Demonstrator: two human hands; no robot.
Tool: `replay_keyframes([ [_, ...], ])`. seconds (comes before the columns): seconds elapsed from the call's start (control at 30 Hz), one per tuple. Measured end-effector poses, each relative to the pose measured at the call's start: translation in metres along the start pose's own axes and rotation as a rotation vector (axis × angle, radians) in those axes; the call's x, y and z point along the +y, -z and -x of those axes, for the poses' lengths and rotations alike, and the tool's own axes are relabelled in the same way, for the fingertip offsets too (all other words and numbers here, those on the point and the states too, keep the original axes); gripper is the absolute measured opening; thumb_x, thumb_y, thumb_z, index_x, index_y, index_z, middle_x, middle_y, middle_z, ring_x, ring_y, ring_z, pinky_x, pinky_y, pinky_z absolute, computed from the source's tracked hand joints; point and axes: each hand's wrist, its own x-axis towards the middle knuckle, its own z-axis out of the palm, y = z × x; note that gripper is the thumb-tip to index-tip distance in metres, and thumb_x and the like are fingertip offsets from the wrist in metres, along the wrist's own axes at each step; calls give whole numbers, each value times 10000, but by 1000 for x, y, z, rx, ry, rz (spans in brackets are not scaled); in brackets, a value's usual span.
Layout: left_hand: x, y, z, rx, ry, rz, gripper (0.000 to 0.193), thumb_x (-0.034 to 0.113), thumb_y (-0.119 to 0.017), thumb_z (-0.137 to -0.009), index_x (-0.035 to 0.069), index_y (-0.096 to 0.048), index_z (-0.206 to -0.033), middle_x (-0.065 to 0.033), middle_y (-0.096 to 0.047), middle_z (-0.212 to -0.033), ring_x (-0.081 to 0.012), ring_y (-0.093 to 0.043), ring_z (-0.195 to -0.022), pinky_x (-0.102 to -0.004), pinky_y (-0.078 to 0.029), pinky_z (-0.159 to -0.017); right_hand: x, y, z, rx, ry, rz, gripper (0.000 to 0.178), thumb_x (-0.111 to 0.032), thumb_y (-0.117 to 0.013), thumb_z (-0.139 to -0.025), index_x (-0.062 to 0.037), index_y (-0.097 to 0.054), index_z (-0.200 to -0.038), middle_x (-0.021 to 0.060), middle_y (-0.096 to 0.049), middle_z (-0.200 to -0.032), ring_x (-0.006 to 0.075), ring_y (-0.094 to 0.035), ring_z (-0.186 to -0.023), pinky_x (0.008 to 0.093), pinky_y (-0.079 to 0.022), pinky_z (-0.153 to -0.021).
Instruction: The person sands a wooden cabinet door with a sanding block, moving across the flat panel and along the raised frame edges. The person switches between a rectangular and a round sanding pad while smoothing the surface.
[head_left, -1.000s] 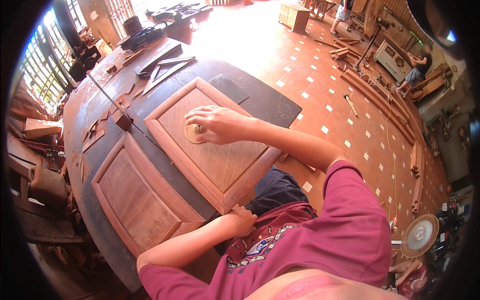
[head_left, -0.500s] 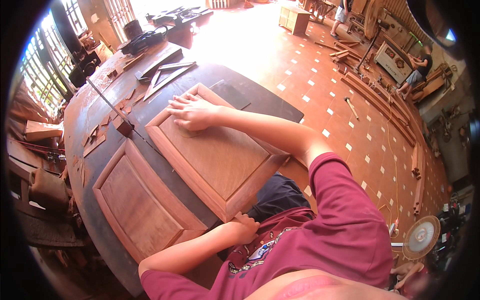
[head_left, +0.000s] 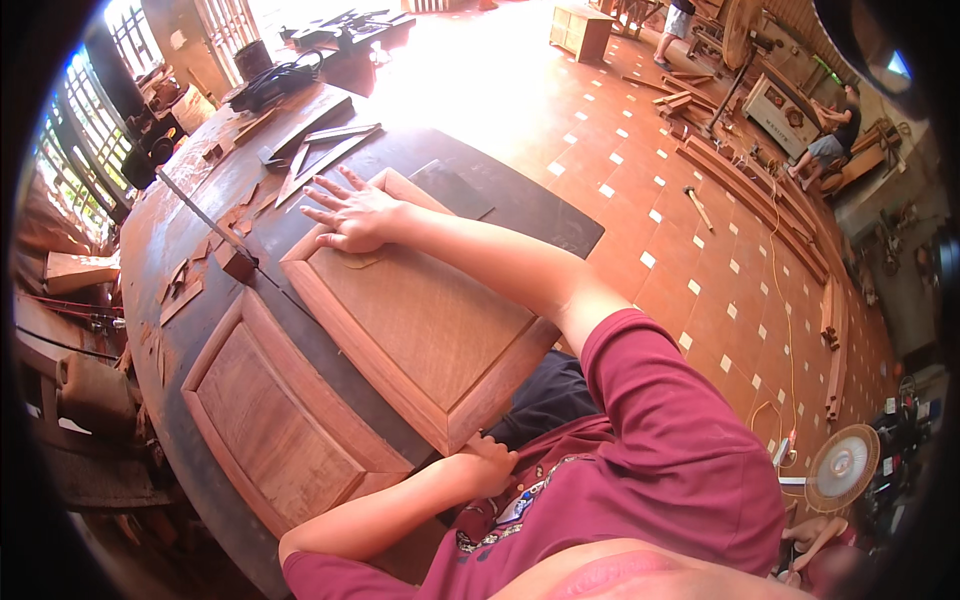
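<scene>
A framed wooden panel [head_left: 430, 315], with a raised reddish-brown border, lies at an angle on the dark worktable [head_left: 520, 190]. Over its far end rests my right hand [head_left: 355, 212], fingers spread and reaching past the frame's far rail. A thin tan piece [head_left: 364, 261] pokes out from under that palm; most of it is hidden, so its kind is unclear. At the panel's near corner, close to my shirt, my left hand [head_left: 487, 466] is closed against the edge. Its fingertips are hidden. A second framed panel [head_left: 275, 415] lies to the left.
Wood scraps [head_left: 180, 300], a small dark block [head_left: 236, 262] on a long rod and a triangular wooden frame [head_left: 318, 158] lie on the table. A hammer [head_left: 698, 208] and long timbers [head_left: 755, 205] lie on the tiled floor. A person [head_left: 835, 135] sits far right; a fan [head_left: 842, 467] stands nearer.
My right hand has slid a little toward the far left of the panel, and its fingers have spread wider. My left hand stays at the near corner.
</scene>
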Motion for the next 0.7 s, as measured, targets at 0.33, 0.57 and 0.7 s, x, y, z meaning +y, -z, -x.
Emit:
replay_keyframes([
  [0.33,-3,1,1,18,-12,4,466,413,-605,-973,81,-645,-1299,-144,-702,-1183,-341,-650,-1172,-481,-487,-1016,-2,3,15,-75,76,-97,772,-636,-194,-1065,-137,-244,-1651,151,-97,-1733,319,15,-1608,569,32,-1284],
  [0.57,-6,2,-3,3,-3,-18,479,431,-594,-981,84,-640,-1308,-139,-697,-1205,-347,-651,-1166,-499,-486,-1016,-14,11,57,-32,159,-113,880,-736,-180,-1018,-128,-243,-1651,161,-77,-1734,323,10,-1608,594,69,-1268],
  [0.7,0,3,-4,-38,43,-51,517,467,-563,-990,68,-633,-1312,-158,-693,-1215,-357,-650,-1170,-543,-482,-953,-39,15,92,-1,251,-97,890,-730,-255,-1009,-115,-234,-1652,209,-111,-1720,369,-14,-1603,627,72,-1250],
])
